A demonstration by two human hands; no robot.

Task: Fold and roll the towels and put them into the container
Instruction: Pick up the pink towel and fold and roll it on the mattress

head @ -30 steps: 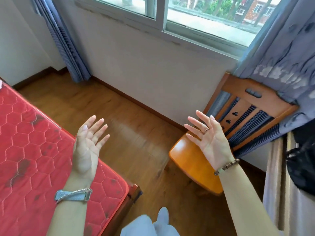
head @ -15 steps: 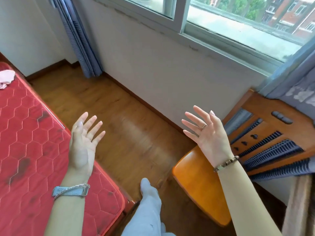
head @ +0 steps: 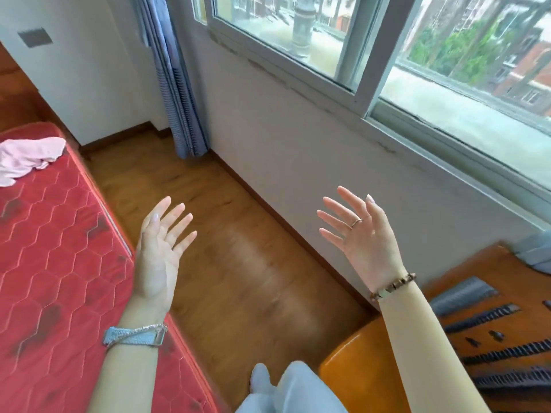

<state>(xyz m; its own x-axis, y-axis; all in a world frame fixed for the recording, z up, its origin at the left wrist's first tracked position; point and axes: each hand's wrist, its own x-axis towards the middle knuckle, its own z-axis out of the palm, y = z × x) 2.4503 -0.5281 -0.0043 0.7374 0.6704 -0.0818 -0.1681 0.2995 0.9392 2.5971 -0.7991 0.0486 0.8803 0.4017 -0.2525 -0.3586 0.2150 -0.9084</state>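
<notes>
the pink towel (head: 28,158) lies crumpled at the upper left on the red mattress (head: 59,248), nearer the left hand (head: 159,251); both it and the right hand (head: 365,238) are spread wide and hold nothing.

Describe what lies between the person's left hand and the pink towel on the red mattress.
In the head view, only bare red mattress lies between the left hand and the pink towel; nothing else sits on that stretch.
</notes>
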